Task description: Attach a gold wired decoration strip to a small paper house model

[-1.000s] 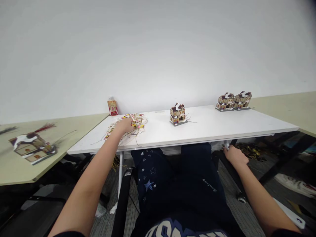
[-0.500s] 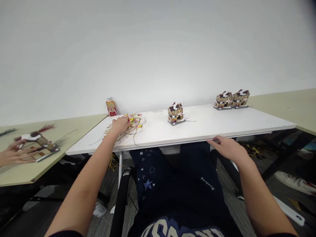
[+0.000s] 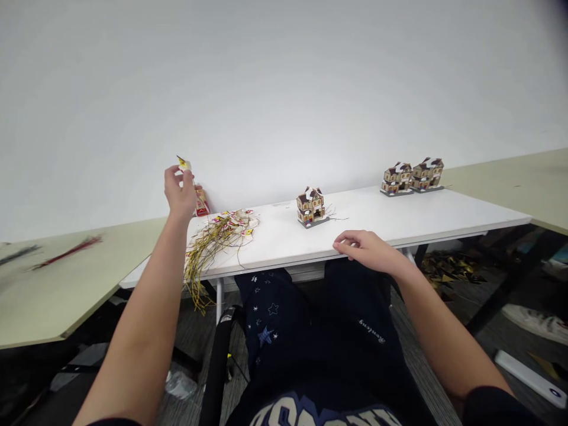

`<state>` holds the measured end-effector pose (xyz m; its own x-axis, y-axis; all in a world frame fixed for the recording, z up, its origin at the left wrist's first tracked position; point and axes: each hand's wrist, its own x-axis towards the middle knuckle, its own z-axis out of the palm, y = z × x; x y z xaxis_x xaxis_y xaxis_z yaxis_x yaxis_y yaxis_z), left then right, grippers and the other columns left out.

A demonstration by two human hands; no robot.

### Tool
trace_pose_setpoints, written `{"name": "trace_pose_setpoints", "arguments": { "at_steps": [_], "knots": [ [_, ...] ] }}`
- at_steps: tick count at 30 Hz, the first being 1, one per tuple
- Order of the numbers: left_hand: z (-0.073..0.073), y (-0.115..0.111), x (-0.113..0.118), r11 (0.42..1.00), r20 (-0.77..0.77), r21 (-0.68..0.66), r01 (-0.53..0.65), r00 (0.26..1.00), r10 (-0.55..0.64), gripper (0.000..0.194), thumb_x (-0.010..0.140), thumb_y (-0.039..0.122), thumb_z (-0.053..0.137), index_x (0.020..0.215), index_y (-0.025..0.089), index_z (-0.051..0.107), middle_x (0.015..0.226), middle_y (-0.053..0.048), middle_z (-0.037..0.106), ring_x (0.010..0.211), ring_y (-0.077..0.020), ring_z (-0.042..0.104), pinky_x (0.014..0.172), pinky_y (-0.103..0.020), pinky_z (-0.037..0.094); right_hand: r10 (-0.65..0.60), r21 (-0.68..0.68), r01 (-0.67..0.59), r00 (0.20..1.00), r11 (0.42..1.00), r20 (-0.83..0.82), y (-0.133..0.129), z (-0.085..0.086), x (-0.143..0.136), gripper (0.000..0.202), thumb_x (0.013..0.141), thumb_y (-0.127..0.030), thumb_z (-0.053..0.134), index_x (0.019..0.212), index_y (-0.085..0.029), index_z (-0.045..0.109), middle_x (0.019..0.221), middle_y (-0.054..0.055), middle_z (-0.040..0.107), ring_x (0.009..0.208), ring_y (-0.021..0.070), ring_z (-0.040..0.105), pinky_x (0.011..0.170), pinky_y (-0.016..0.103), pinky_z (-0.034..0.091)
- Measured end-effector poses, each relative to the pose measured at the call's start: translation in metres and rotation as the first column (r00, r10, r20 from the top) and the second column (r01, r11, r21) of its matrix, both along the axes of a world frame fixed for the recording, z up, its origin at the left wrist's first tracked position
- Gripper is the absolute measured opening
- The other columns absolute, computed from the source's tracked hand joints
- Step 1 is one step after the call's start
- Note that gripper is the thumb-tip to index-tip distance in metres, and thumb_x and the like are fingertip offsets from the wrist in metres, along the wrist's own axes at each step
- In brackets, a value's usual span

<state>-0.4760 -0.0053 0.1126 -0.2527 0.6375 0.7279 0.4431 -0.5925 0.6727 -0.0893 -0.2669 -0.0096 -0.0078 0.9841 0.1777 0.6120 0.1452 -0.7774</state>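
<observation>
Raising our left hand (image 3: 178, 193) above the white table (image 3: 399, 222), we pinched a small yellow tag (image 3: 183, 163) between thumb and fingers, clear of the surface at the 10 o'clock position. A bundle of straw-coloured wires (image 3: 213, 242) with more tags lay below that hand, spreading from the tabletop over the near edge. A red-and-yellow carton (image 3: 202, 204) stood just behind the hand, against the wall.

We rested our right hand (image 3: 366, 248) on the near table edge at 1 o'clock, fingers loosely curled and holding nothing.

One model house (image 3: 311, 207) stood at 12 o'clock, near the middle of the table, with thin wires trailing beside it. Two further houses (image 3: 412, 176) stood touching each other at 2 o'clock, near the far edge. A beige table (image 3: 48, 290) adjoined at 9 o'clock, bearing a red strand (image 3: 66, 251).
</observation>
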Motion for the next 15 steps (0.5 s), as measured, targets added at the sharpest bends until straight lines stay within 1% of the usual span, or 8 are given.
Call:
{"name": "trace_pose_setpoints", "arguments": {
  "at_steps": [3,5,7,9,11,12,13,15],
  "knots": [
    [0.015,-0.011,0.028,0.977,0.083,0.08,0.196,0.976,-0.203,0.04,0.094,0.051,0.053,0.123,0.025,0.046,0.103,-0.003,0.063,0.063,-0.0084,0.062,0.049,-0.02,0.048,0.119,0.005,-0.119,0.978,0.993,-0.17,0.015,0.004,-0.008,0.031,0.087,-0.047,0.06,0.093,-0.018,0.069,0.086,0.005,0.071,0.067,0.0142,0.062,0.066,0.027,0.051],
    [0.021,-0.021,0.054,0.937,0.076,0.124,0.328,0.938,-0.339,0.04,0.094,0.054,0.054,0.122,0.026,0.047,0.1,-0.003,0.064,0.065,-0.009,0.063,0.051,-0.02,0.049,0.21,0.029,-0.211,0.94,0.977,-0.27,0.029,0.007,-0.019,0.029,0.087,-0.045,0.062,0.091,-0.017,0.068,0.085,0.005,0.07,0.066,0.0125,0.061,0.064,0.025,0.051],
    [0.022,-0.032,0.082,0.886,0.051,0.141,0.441,0.891,-0.451,0.039,0.093,0.053,0.054,0.12,0.027,0.047,0.1,-0.004,0.065,0.066,-0.0102,0.065,0.052,-0.021,0.051,0.309,0.065,-0.306,0.886,0.95,-0.345,0.044,0.011,-0.034,0.028,0.087,-0.043,0.062,0.09,-0.016,0.069,0.084,0.004,0.069,0.063,0.0106,0.061,0.061,0.023,0.05],
    [0.019,-0.043,0.11,0.842,0.018,0.133,0.524,0.848,-0.53,0.038,0.093,0.054,0.055,0.12,0.027,0.048,0.099,-0.005,0.065,0.067,-0.0113,0.066,0.053,-0.021,0.053,0.38,0.091,-0.383,0.804,0.919,-0.457,0.059,0.016,-0.054,0.028,0.088,-0.042,0.061,0.091,-0.016,0.069,0.083,0.004,0.068,0.06,0.0095,0.06,0.057,0.022,0.049],
    [0.012,-0.054,0.134,0.806,-0.028,0.119,0.579,0.814,-0.581,0.04,0.093,0.055,0.054,0.121,0.028,0.05,0.098,-0.006,0.066,0.07,-0.0118,0.067,0.056,-0.02,0.054,0.4,0.126,-0.415,0.686,0.901,-0.607,0.074,0.021,-0.075,0.029,0.089,-0.043,0.059,0.099,-0.017,0.068,0.087,0.004,0.067,0.062,0.0096,0.06,0.057,0.023,0.051],
    [0.008,-0.06,0.145,0.79,-0.054,0.11,0.604,0.797,-0.602,0.04,0.092,0.055,0.054,0.121,0.027,0.05,0.097,-0.006,0.066,0.072,-0.0118,0.067,0.058,-0.02,0.055,0.382,0.143,-0.39,0.65,0.91,-0.658,0.082,0.024,-0.084,0.029,0.089,-0.042,0.059,0.105,-0.019,0.066,0.089,0.003,0.066,0.061,0.0094,0.06,0.057,0.023,0.052],
    [0.003,-0.066,0.154,0.771,-0.081,0.096,0.629,0.777,-0.624,0.041,0.092,0.056,0.054,0.121,0.027,0.051,0.096,-0.005,0.066,0.073,-0.0118,0.068,0.06,-0.02,0.055,0.343,0.162,-0.327,0.637,0.931,-0.69,0.089,0.026,-0.093,0.031,0.088,-0.04,0.061,0.112,-0.02,0.063,0.091,0.002,0.066,0.061,0.009,0.06,0.056,0.023,0.051],
    [-0.008,-0.08,0.167,0.734,-0.128,0.054,0.677,0.733,-0.668,0.042,0.092,0.057,0.054,0.121,0.027,0.051,0.095,-0.005,0.066,0.075,-0.0118,0.068,0.064,-0.022,0.057,0.228,0.188,-0.132,0.666,0.973,-0.71,0.105,0.027,-0.105,0.048,0.083,-0.036,0.068,0.127,-0.024,0.053,0.09,-0.001,0.065,0.057,0.0086,0.058,0.051,0.021,0.047]
  ]
}}
